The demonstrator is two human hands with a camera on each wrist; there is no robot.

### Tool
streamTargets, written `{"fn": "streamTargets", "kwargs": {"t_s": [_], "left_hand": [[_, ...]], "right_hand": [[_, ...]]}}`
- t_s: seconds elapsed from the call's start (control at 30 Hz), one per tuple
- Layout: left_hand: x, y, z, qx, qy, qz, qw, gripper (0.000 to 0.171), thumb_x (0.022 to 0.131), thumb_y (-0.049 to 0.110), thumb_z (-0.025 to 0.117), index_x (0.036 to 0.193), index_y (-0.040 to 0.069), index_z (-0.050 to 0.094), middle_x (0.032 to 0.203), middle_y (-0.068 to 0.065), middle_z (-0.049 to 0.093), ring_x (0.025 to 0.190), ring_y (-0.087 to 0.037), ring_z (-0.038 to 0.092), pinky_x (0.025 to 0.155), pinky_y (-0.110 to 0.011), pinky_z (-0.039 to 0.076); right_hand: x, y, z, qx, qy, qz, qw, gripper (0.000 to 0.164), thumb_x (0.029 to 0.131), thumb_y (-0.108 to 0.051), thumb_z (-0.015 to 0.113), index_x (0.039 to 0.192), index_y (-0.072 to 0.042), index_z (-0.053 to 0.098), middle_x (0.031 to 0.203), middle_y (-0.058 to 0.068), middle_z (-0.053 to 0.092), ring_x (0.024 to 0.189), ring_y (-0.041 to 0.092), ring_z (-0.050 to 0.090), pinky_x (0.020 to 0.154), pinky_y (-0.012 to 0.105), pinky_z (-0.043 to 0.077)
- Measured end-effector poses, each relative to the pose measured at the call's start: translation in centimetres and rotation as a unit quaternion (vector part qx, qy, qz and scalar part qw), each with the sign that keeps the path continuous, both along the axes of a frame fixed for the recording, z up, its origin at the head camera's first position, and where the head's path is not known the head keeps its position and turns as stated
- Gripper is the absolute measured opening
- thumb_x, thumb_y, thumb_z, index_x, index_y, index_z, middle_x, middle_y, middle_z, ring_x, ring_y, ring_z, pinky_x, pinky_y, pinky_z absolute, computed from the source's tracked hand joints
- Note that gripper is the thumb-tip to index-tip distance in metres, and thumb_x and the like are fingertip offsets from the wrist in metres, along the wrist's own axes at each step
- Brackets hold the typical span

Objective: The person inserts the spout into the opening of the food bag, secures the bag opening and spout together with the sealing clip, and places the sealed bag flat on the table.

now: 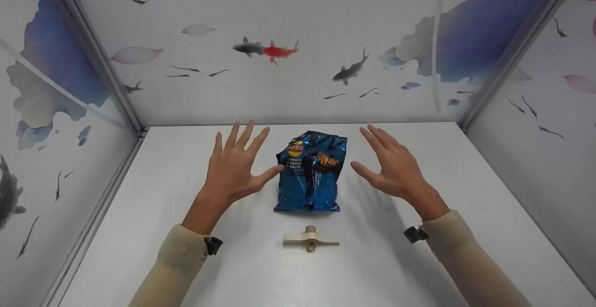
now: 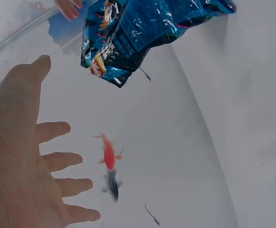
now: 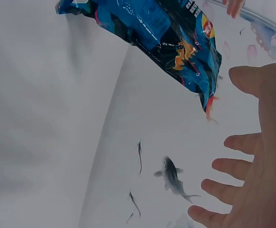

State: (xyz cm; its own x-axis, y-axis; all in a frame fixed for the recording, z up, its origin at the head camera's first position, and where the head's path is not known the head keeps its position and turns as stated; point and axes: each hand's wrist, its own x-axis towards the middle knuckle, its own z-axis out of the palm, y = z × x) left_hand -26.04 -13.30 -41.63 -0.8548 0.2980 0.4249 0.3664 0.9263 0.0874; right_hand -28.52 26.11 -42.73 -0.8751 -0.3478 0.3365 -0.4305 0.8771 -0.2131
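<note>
A shiny blue bag of chips (image 1: 308, 176) stands upright on the white table, its top crumpled. On its left side my left hand (image 1: 235, 165) is raised with fingers spread, the thumb tip overlapping the bag's edge in the head view; the left wrist view shows a gap between that thumb and the bag (image 2: 147, 28). To the bag's right, my right hand (image 1: 396, 165) is held up, fingers straight and thumb apart. The right wrist view shows it clear of the bag (image 3: 152, 38). Neither hand holds anything.
In front of the bag lies a small beige cross-shaped piece (image 1: 311, 239) with a short tube at its centre. White panels (image 1: 279, 97) painted with fish and petals enclose the table (image 1: 153, 195) at the back and both sides, with metal posts (image 1: 100, 60) at the corners.
</note>
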Motion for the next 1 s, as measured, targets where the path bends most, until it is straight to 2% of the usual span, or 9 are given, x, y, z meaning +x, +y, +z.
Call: {"fn": "streamTargets", "kwargs": {"t_s": [0.33,0.63,0.8,1.0], "left_hand": [[2.7,0.9,-0.7,0.024,0.028,-0.042,0.9984,0.088,0.098,0.073,0.062,0.168,0.024,0.042,0.174,-0.012,0.041,0.160,-0.037,0.041,0.129,-0.063,0.034],[4.7,2.0,-1.5,0.043,0.045,-0.075,0.9953,0.083,0.098,0.069,0.067,0.163,0.020,0.049,0.167,-0.010,0.052,0.151,-0.032,0.055,0.122,-0.055,0.047],[5.5,2.5,-2.3,0.051,0.036,-0.091,0.9938,0.080,0.098,0.067,0.067,0.160,0.018,0.053,0.163,-0.010,0.057,0.147,-0.030,0.059,0.117,-0.051,0.053],[6.2,3.2,-3.2,0.060,0.001,-0.104,0.9928,0.079,0.100,0.070,0.063,0.160,0.019,0.054,0.164,-0.006,0.057,0.145,-0.028,0.061,0.115,-0.050,0.055]], "right_hand": [[2.9,-1.0,-0.5,-0.016,0.054,0.032,0.998,0.081,0.101,-0.054,0.070,0.169,-0.024,0.038,0.171,0.007,0.045,0.155,0.032,0.046,0.119,0.066,0.045],[4.9,-1.6,-1.3,-0.020,0.060,0.040,0.997,0.075,0.100,-0.054,0.072,0.165,-0.026,0.046,0.160,0.006,0.058,0.144,0.031,0.059,0.108,0.063,0.056],[5.6,-1.7,-1.9,-0.020,0.067,0.048,0.996,0.072,0.100,-0.053,0.073,0.163,-0.028,0.049,0.155,0.006,0.062,0.138,0.030,0.064,0.101,0.060,0.060],[6.3,-2.1,-2.5,-0.026,0.077,0.061,0.995,0.067,0.099,-0.051,0.075,0.158,-0.028,0.055,0.149,0.003,0.067,0.131,0.027,0.068,0.095,0.054,0.064]]}}
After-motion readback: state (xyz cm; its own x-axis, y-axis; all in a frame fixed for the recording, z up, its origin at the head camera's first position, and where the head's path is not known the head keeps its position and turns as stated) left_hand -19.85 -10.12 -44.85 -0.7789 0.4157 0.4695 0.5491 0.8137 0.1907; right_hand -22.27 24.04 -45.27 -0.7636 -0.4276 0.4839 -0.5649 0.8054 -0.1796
